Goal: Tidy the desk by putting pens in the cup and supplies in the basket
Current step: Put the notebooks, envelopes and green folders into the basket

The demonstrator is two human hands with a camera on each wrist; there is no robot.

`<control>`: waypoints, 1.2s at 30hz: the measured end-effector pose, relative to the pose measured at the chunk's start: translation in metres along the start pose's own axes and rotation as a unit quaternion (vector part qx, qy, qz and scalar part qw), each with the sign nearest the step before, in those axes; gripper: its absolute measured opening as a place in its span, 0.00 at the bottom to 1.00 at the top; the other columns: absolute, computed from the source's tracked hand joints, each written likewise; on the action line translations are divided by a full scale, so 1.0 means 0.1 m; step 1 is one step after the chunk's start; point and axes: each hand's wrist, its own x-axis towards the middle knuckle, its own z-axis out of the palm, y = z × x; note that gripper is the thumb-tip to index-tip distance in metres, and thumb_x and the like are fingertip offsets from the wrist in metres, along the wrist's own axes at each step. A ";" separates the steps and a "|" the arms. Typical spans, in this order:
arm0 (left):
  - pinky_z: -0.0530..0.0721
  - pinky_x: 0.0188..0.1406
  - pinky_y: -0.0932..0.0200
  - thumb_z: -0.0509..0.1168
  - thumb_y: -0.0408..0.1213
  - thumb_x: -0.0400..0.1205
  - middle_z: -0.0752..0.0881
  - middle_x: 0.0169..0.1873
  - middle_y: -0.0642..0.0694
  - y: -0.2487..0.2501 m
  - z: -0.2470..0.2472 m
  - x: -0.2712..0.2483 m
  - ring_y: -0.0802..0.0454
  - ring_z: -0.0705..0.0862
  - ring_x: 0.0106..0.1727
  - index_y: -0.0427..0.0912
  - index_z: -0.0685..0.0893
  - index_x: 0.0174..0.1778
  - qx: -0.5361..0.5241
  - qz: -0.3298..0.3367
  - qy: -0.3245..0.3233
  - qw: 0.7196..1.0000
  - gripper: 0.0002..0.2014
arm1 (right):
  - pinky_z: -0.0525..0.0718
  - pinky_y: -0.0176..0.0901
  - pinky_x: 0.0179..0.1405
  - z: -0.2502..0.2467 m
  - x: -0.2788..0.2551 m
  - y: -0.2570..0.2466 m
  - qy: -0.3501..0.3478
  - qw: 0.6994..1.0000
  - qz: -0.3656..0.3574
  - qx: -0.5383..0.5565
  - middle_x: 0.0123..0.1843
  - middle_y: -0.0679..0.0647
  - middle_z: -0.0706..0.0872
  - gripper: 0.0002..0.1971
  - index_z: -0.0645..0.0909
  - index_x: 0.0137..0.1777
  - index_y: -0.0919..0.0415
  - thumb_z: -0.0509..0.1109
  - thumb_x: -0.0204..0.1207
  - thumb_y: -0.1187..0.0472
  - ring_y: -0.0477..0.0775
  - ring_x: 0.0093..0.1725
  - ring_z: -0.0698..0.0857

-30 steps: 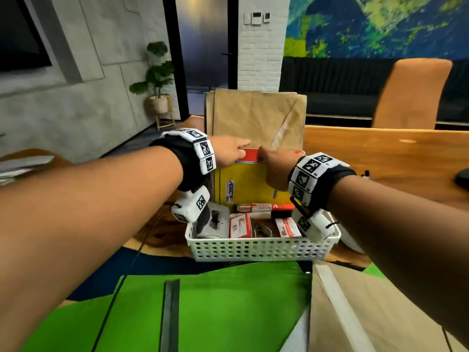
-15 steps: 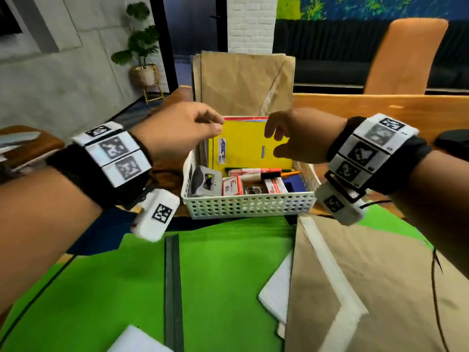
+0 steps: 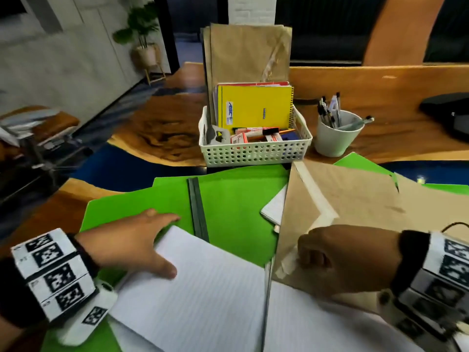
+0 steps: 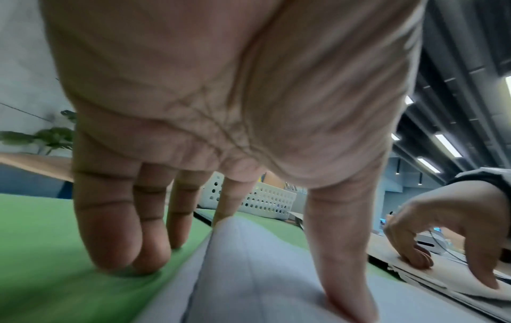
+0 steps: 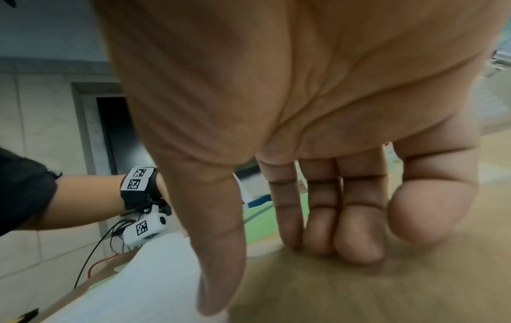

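The white perforated basket [image 3: 253, 154] stands at the table's middle, holding a yellow notebook [image 3: 256, 107], tall brown envelopes [image 3: 248, 52], a grey stapler and small boxes. To its right a white cup [image 3: 333, 137] holds several pens. Near me lie a green folder [image 3: 228, 199], lined white paper [image 3: 203, 288] and a brown envelope [image 3: 350, 207]. My left hand [image 3: 162, 240] lies flat, fingertips on the green folder [image 4: 41, 229] and thumb on the white paper [image 4: 262, 273]. My right hand [image 3: 312, 257] presses bent fingers [image 5: 356, 247] onto the brown envelope [image 5: 387, 288], thumb toward the white paper.
A black object [image 3: 451, 115] sits at the table's right edge. An orange chair [image 3: 406, 29] stands behind the wooden table [image 3: 380, 87]. A potted plant [image 3: 142, 39] stands on the floor at the back left. More green sheets [image 3: 360, 163] lie under the brown envelope.
Both hands have drawn back from the basket and come down onto the papers near me. The view has tilted down, and the pen cup now shows.
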 end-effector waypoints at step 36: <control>0.88 0.60 0.49 0.63 0.31 0.75 0.92 0.53 0.38 0.52 0.24 0.95 0.43 0.92 0.54 0.39 0.85 0.62 -0.917 0.116 0.081 0.373 0.19 | 0.89 0.52 0.30 0.06 1.12 0.25 0.389 0.448 0.030 0.805 0.62 0.66 0.86 0.24 0.76 0.69 0.54 0.68 0.78 0.76 0.66 0.46 0.90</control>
